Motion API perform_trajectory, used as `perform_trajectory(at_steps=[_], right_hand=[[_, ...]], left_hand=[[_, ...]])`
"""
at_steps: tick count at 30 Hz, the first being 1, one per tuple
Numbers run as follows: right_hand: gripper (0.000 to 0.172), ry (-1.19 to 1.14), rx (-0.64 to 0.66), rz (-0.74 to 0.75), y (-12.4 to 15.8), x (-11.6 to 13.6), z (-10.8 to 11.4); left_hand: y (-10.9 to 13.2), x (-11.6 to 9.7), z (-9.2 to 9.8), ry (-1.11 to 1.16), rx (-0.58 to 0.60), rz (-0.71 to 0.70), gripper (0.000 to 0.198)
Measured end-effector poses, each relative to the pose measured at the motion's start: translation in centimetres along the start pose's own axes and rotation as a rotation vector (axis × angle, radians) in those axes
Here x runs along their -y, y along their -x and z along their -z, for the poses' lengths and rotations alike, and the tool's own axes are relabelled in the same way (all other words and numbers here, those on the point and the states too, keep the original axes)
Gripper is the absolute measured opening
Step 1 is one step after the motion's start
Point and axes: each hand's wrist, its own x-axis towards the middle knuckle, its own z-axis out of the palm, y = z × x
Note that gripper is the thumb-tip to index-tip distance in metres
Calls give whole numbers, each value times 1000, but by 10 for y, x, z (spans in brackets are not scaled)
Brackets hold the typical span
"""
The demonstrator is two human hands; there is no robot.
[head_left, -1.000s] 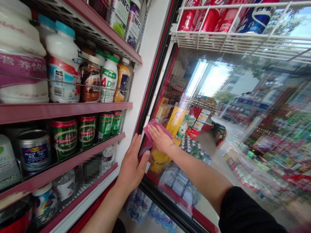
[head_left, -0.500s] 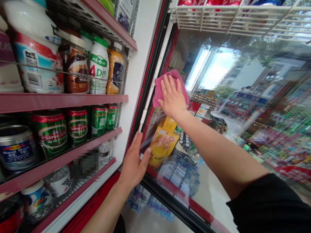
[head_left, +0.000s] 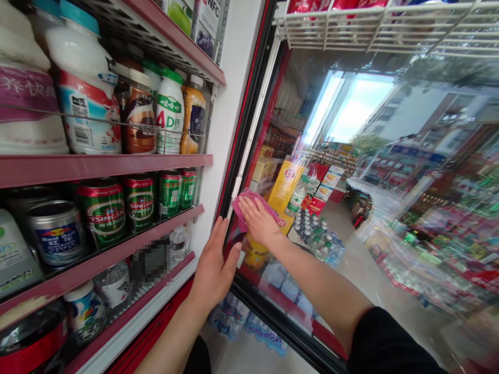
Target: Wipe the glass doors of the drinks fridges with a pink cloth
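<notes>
My right hand (head_left: 259, 221) lies flat on a pink cloth (head_left: 245, 208), pressing it against the glass door (head_left: 374, 171) of a drinks cooler, low and near the door's left edge. My left hand (head_left: 214, 265) has its fingers apart, with the fingertips at the black door frame (head_left: 231, 244) and nothing in them. Just left of that frame, red shelves hold Tsingtao cans (head_left: 102, 213) and white 4D milk bottles (head_left: 170, 111).
Wire racks (head_left: 374, 34) with red cans run across the top of the cooler's inside. A shop aisle and street scene are reflected in the glass. Shrink-wrapped water bottles (head_left: 230, 317) stand at the bottom, behind the door.
My right hand with the cloth has moved down and slightly left on the glass, back to about where it was a second ago. My left hand has barely moved.
</notes>
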Motion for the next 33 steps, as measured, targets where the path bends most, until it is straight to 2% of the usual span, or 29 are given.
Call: perform_trajectory(at_steps=[3, 5, 7, 12, 15, 17, 19, 21, 23, 29, 33], right_hand=[[77, 67, 119, 111, 7, -6, 11], [72, 114, 170, 134, 7, -17, 29], [71, 149, 165, 104, 6, -30, 52], [80, 158, 7, -98, 16, -74, 116], [80, 187, -153, -215, 31, -104, 150], [76, 217, -277, -310, 42, -118, 166], [75, 233, -343, -393, 52, -122, 173], [75, 229, -323, -429, 61, -115, 173], [75, 211, -249, -411, 69, -101, 164], [73, 137, -13, -178, 112, -50, 108], [70, 155, 53, -21, 145, -31, 76]], left_hand=[[-3, -6, 1, 3, -7, -8, 74], [-5, -12, -1, 12, -13, -15, 74], [-6, -19, -4, 28, -9, -29, 74], [-8, -34, -15, 56, 28, -66, 74], [-8, -42, -23, 62, 47, -75, 73], [-7, -47, -28, 71, 58, -77, 73], [-7, -52, -34, 82, 71, -76, 73], [-5, -56, -39, 91, 90, -76, 74], [-3, -60, -45, 94, 107, -79, 74], [4, -63, -55, 76, 118, -116, 73], [2, -66, -68, 33, 170, -171, 72]])
